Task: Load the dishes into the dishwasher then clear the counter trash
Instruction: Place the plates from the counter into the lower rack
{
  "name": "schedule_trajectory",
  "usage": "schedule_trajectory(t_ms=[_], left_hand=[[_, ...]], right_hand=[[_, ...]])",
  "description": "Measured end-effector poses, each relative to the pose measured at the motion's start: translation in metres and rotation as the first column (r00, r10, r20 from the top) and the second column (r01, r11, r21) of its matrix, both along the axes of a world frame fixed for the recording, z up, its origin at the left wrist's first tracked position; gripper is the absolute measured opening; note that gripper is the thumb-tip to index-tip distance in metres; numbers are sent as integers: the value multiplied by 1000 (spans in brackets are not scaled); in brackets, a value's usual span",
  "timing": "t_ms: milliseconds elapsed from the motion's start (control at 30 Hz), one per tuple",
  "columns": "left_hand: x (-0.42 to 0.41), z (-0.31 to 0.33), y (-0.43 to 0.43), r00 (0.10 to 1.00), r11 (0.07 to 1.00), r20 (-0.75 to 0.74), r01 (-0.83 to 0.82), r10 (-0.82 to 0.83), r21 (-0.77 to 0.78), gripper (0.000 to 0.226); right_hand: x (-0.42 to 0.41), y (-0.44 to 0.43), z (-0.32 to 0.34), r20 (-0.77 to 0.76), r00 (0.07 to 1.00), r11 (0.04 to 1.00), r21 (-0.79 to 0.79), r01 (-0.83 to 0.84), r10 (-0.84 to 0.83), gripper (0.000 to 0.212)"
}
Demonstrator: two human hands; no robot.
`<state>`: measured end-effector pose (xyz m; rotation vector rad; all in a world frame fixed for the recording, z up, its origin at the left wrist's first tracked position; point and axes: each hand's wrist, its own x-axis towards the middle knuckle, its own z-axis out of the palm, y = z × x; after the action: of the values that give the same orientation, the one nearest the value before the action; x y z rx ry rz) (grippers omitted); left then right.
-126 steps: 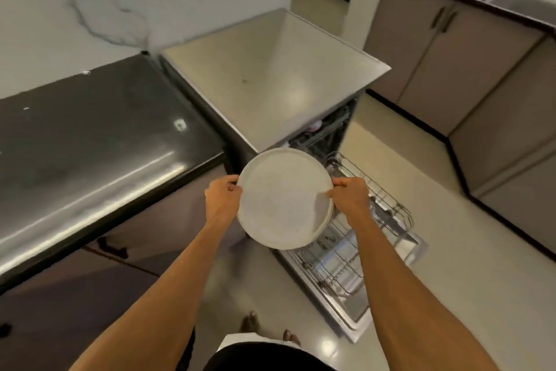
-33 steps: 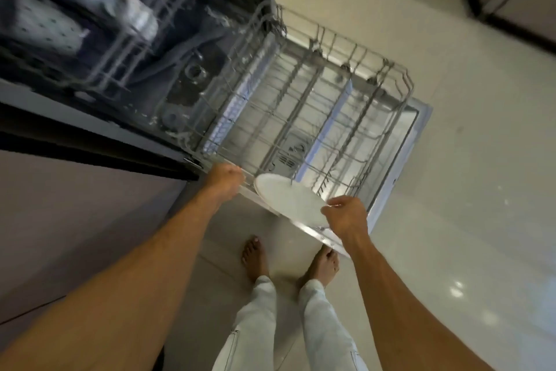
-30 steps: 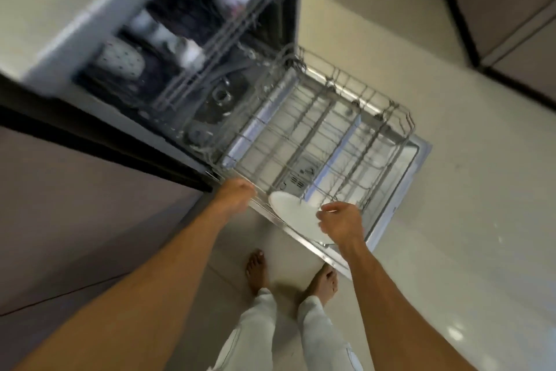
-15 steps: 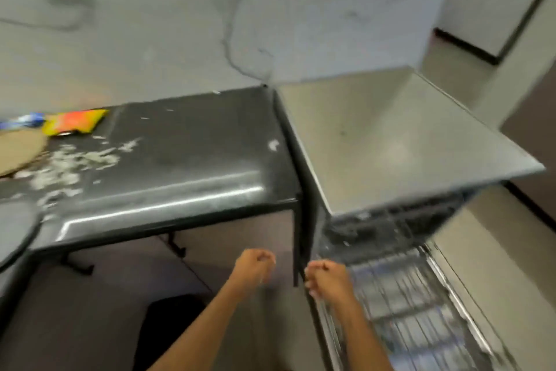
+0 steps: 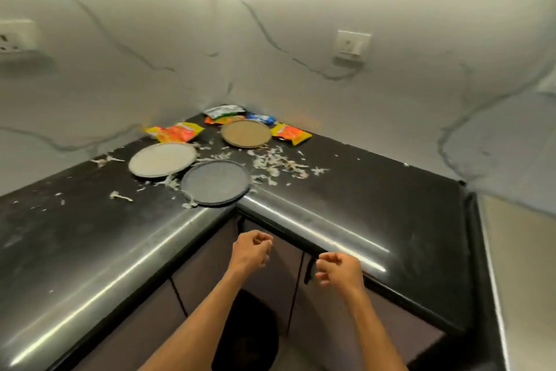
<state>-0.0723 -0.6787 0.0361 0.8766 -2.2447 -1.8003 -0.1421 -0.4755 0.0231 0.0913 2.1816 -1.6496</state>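
Three plates lie in the corner of the black counter [image 5: 376, 199]: a white plate [image 5: 162, 159], a dark grey plate [image 5: 215, 182] at the inner corner edge, and a brown plate [image 5: 246, 133] further back. Snack wrappers, one orange and yellow [image 5: 174, 132], another orange and yellow [image 5: 291, 133], and green and blue ones [image 5: 224, 111], sit against the wall. White shreds of trash [image 5: 275, 163] are scattered among the plates. My left hand [image 5: 251, 250] and my right hand [image 5: 338, 271] hang in front of the counter edge, fingers curled, holding nothing.
The steel top of the dishwasher [image 5: 523, 265] shows at the far right. Brown cabinet doors [image 5: 270, 274] run under the counter, and a dark round bin [image 5: 246, 331] stands on the floor below my arms. Wall sockets [image 5: 350, 44] sit on the marble backsplash.
The white plate went from both hands into the lower dishwasher rack. The view has since swung left from the dishwasher to the counter corner, and both hands are empty.
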Motion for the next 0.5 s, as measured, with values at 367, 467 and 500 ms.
schedule_trajectory(t_ms=[367,467,500], left_hand=[[-25,-14,-173,967,966,-6,-254,254,-49,9],[-36,-20,-201,962,962,1,-271,272,-44,8],[-40,-23,-209,961,961,4,-274,275,-37,7]], right_hand=[[-59,-171,8,-94,986,989,64,-131,137,7],[-75,-206,3,-97,984,986,88,-144,152,9],[-80,-217,1,-100,983,985,99,-145,154,10]])
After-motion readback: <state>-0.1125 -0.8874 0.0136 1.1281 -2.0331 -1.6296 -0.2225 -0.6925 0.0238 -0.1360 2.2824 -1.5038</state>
